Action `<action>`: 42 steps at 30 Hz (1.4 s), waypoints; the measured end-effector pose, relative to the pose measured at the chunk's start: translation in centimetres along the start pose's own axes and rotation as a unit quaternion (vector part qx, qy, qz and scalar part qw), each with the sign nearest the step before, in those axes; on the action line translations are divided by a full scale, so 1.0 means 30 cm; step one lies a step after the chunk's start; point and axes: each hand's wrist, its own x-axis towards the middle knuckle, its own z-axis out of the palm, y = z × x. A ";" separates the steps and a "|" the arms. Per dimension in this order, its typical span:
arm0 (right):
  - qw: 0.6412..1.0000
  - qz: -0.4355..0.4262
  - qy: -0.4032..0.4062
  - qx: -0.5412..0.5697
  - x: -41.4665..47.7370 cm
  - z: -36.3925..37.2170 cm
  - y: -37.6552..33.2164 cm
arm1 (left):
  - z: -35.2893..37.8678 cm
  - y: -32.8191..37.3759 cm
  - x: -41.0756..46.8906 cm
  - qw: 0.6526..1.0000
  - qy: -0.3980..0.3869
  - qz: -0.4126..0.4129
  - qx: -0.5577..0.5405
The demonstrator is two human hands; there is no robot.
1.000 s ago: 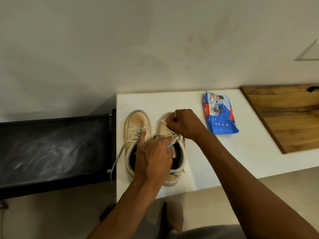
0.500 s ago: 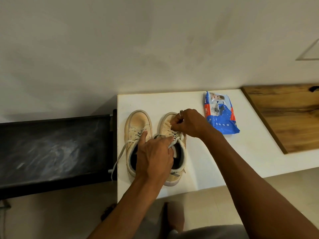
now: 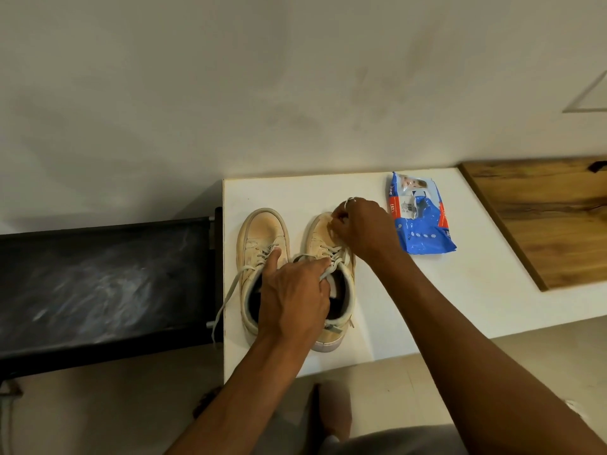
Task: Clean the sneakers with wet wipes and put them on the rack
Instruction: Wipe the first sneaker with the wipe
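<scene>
Two beige lace-up sneakers stand side by side on the white table [image 3: 427, 290], toes pointing away from me. My left hand [image 3: 292, 297] grips the collar and tongue of the right sneaker [image 3: 317, 234], and its index finger lies on the laces of the left sneaker [image 3: 262, 228]. My right hand [image 3: 364, 231], with a ring on it, presses on the toe of the right sneaker. Its fingers are closed over a small pale wad that looks like a wet wipe [image 3: 340, 221], mostly hidden. A blue pack of wet wipes [image 3: 420, 221] lies just right of that hand.
A black rack shelf [image 3: 98, 284] sits lower, against the table's left edge, and a lace of the left sneaker hangs over that edge. A wooden board [image 3: 542, 218] lies on the table's right side. A plain wall stands behind. Tiled floor and my feet are below.
My right hand has slid from the laces of the right sneaker forward to its toe. My left hand has kept its hold on the collar.
</scene>
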 end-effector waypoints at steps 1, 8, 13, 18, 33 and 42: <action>0.999 -0.007 0.029 0.010 -0.007 0.014 -0.010 | 0.000 0.000 0.000 1.000 0.001 0.000 0.001; 0.987 0.008 -0.121 0.108 -0.003 -0.019 0.012 | 0.000 0.004 0.004 1.000 0.000 -0.004 0.000; 0.999 -0.008 0.029 0.038 -0.016 0.013 -0.012 | 0.002 0.001 0.005 1.000 -0.004 -0.007 0.001; 0.986 -0.007 -0.122 0.113 -0.003 -0.007 0.006 | 0.001 0.005 0.006 1.000 0.001 -0.007 0.001; 0.997 0.001 -0.039 0.063 -0.016 -0.008 0.008 | 0.007 0.004 0.003 1.000 0.005 -0.006 0.000; 0.995 -0.026 -0.027 0.097 -0.021 -0.004 -0.001 | 0.058 -0.008 0.010 0.999 0.027 -0.009 -0.023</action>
